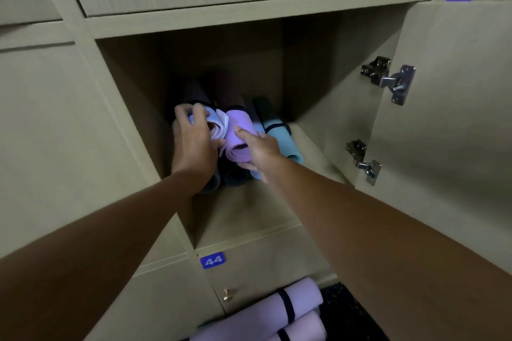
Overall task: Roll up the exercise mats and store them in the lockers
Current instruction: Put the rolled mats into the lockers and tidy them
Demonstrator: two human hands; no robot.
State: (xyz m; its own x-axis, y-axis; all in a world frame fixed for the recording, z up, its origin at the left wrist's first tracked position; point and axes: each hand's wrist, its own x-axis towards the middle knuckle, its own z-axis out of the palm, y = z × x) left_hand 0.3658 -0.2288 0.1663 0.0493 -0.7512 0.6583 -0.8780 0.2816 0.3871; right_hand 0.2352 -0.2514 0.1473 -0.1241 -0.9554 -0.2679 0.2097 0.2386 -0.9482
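Both arms reach into an open locker (313, 147) whose door (448, 97) is swung out to the right on two metal hinges (390, 80). Inside, several rolled exercise mats lie side by side with their ends facing out. The left hand (194, 138) grips the end of a pale blue-white rolled mat (217, 123), its fingers (198, 112) curled over the top edge of the roll. The right hand (260, 151) holds the lilac rolled mat (238, 137) just beside it, thumb on top and fingers apparently wrapped underneath, though the underside is hidden. The two mats touch, stacked on dark rolls (232, 177) at the locker's floor. To their right lies a teal rolled mat (279, 135) bound by a dark strap. Below the opening, a blue number tag (212, 260) reads 44, with a small brass knob (227, 295) under it. On the floor at the bottom edge lie two more strapped lilac mats (291, 310).
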